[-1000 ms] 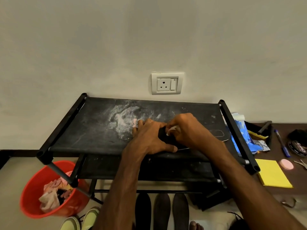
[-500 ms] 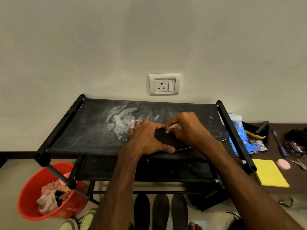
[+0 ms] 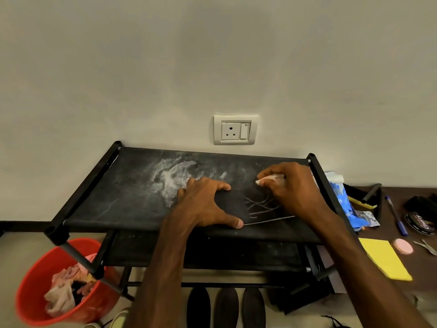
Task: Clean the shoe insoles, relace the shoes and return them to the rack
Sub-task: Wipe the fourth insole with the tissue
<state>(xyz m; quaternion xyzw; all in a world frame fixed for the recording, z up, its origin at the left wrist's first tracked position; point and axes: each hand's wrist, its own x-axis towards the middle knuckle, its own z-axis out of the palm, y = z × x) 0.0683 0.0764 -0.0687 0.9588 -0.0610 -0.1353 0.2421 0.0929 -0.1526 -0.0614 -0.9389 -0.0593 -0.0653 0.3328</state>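
A black insole with pale stitching lies on the top shelf of the black shoe rack. My left hand presses flat on its left end, fingers spread and thumb along the front edge. My right hand is at the insole's right end and pinches a small whitish wipe against it. White powdery smears mark the shelf to the left. Three dark insoles lie on the floor under the rack.
A red bucket with crumpled cloths stands at lower left. On the brown surface to the right are a blue packet, a brush, a pen, a polish tin, a yellow pad and a pink disc. A wall socket is behind.
My right hand slid to the right along the insole with the wipe, uncovering the stitched area. My left hand stayed pressed on the left end.
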